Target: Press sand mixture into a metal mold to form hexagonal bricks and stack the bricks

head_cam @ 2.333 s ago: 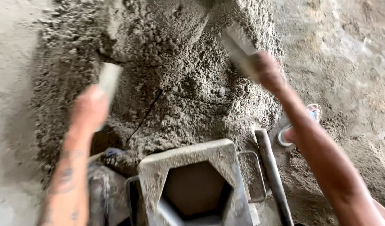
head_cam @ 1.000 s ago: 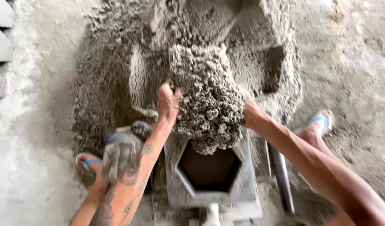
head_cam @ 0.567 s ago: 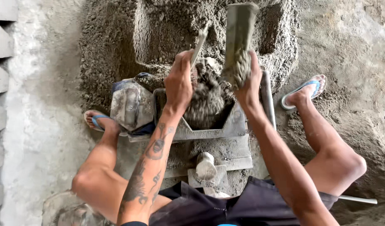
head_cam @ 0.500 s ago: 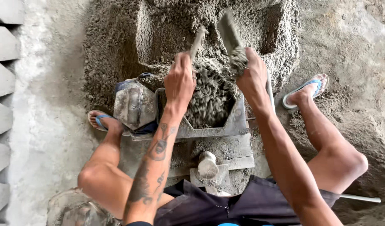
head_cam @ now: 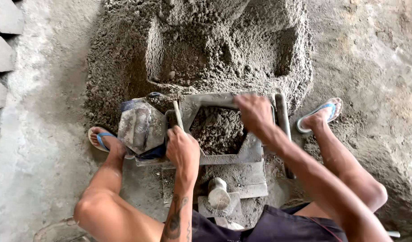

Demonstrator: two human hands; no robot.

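We see our left hand [head_cam: 183,150] clenched on a thin flat scraper [head_cam: 177,114], right hand [head_cam: 254,113] spread flat over the mortar-filled metal mould [head_cam: 242,154], near the grey mix pile [head_cam: 201,49], 2 sandalled feet beside.

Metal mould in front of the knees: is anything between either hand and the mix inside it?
Nothing visible. The metal mould is open-topped, with grey mix filling it. The right hand rests on its far rim, above the mix. The left hand holds a flat stick at its near-left edge.

No packages, no labels, no signs, no screens
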